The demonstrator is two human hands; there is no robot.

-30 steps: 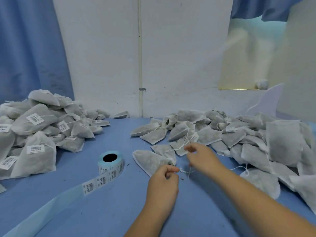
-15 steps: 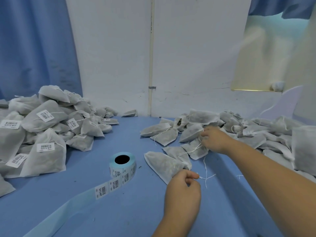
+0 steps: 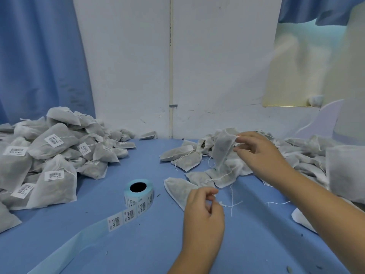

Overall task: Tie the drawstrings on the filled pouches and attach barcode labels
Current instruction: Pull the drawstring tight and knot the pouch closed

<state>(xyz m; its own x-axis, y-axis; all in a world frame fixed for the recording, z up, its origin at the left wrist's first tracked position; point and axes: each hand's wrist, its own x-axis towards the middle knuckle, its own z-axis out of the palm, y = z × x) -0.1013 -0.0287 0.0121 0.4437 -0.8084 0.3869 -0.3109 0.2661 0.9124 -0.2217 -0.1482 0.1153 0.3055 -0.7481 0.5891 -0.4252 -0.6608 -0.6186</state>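
matt cloth pouches [image 3: 224, 153], paper labels [image 3: 120, 221]

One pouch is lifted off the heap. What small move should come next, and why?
Probably bring the pouch toward the left hand so both hands can knot its drawstring: the right hand pinches it above the right pile, it bears no label, and the left hand is close by.

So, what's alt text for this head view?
A right hand holds up a grey pouch over an unlabelled pile; the left hand curls beside a loose string on a blue table. A label roll stands mid-table, labelled pouches heaped left.
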